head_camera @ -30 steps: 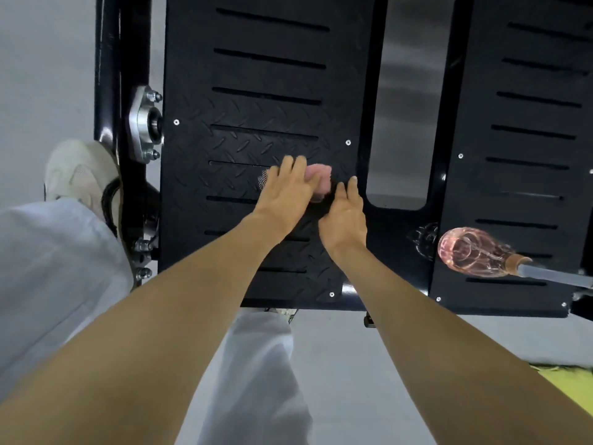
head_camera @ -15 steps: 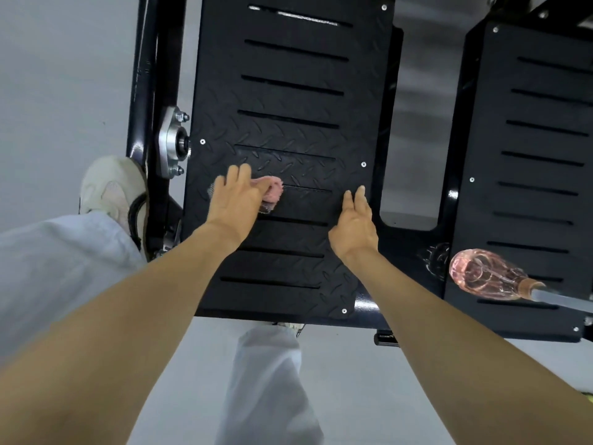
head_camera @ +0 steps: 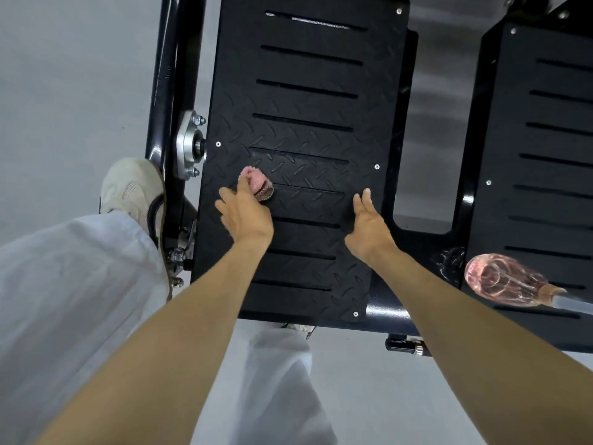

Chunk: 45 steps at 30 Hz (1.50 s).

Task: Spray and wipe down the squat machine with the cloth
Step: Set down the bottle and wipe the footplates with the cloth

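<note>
Head view: the person is looking down over the squat machine's left footplate (head_camera: 305, 123), a black diamond-pattern plate with rows of slots that is filling the middle of the picture. The left grip (head_camera: 247, 216), a bare hand seen from the back, is reaching onto this plate a little to 9 o'clock of centre. Its fingers are curling round the cloth (head_camera: 258, 184), a small pink bunch that is sticking out at 12 o'clock of the knuckles and sitting against the plate between two slots. The right grip (head_camera: 369, 228), the other bare hand, is lying at 3 o'clock of the left one, well apart from the cloth. It is holding nothing: its fingers (head_camera: 362, 200) are lying straight and close together, pointing to 12 o'clock, with the tips resting on the same plate.

A clear pink spray bottle (head_camera: 500, 284) is lying on its side at 4 o'clock of the picture, by the near left corner of the right footplate (head_camera: 545, 155), its neck pointing to 4 o'clock. At 9 o'clock of the left footplate a silver bearing flange (head_camera: 189, 146) is sitting on the black frame tube (head_camera: 170, 75). A pale shoe (head_camera: 131, 187) is standing just beside that tube, above a leg in light trousers (head_camera: 64, 284), on the grey floor (head_camera: 48, 75).
</note>
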Available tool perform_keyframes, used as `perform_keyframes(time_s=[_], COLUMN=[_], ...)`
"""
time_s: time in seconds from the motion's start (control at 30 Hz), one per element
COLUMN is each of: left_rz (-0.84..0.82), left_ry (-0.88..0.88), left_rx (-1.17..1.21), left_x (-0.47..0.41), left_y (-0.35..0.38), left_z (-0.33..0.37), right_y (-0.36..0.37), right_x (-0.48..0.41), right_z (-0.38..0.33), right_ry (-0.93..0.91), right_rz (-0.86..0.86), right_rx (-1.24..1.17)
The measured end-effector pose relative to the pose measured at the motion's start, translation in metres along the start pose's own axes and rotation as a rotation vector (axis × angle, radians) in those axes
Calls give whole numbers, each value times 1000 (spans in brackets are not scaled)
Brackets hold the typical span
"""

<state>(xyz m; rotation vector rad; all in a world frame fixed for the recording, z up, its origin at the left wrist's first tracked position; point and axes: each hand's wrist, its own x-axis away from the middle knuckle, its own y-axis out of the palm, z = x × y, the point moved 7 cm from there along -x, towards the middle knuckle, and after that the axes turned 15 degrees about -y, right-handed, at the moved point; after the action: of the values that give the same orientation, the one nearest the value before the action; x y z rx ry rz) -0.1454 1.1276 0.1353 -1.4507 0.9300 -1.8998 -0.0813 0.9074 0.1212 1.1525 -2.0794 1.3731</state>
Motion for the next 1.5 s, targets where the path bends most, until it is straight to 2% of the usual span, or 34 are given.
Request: perform_keyframes(time_s=[0.1,0.2,0.4,0.47,0.57,0.67,0.7,0.8,0.9,1.0,1.2,1.4,1.5], left_rz=[-42,-105,-249,-305,-346,-427,-399,-176,-78,-38,31,44,69], left_ry=[-139,-111,253,321,458,668,748,961,1001,1041,1093,957,902], left_rx=[123,92,-136,-194,-334,-454,-461,-464,-600,-802,-875,-843,-802], left_x=[13,30,80,88,81,60,56,49,51,52,40,7,-12], left_y=[16,32,80,91,95,82,73,41,43,61,54,30,13], left_z=[15,34,63,73,83,98,104,136,155,153,145,124,110], right_y=[-3,-6,-10,-14,-18,-27,-29,-41,-48,-51,-51,-44,-50], right_x=[2,3,7,7,5,1,1,-3,-11,-20,-29,-41,-50], right_z=[0,1,4,4,4,0,-1,-3,-4,-3,-1,-7,-9], right_ry=[-4,-24,-74,-94,-106,-111,-100,-41,-14,-5,-2,-78,-14], right_rz=[18,31,38,62,92,159,197,364,430,404,326,164,127], right_rx=[23,21,-2,-4,30,75,77,25,39,41,94,229,252])
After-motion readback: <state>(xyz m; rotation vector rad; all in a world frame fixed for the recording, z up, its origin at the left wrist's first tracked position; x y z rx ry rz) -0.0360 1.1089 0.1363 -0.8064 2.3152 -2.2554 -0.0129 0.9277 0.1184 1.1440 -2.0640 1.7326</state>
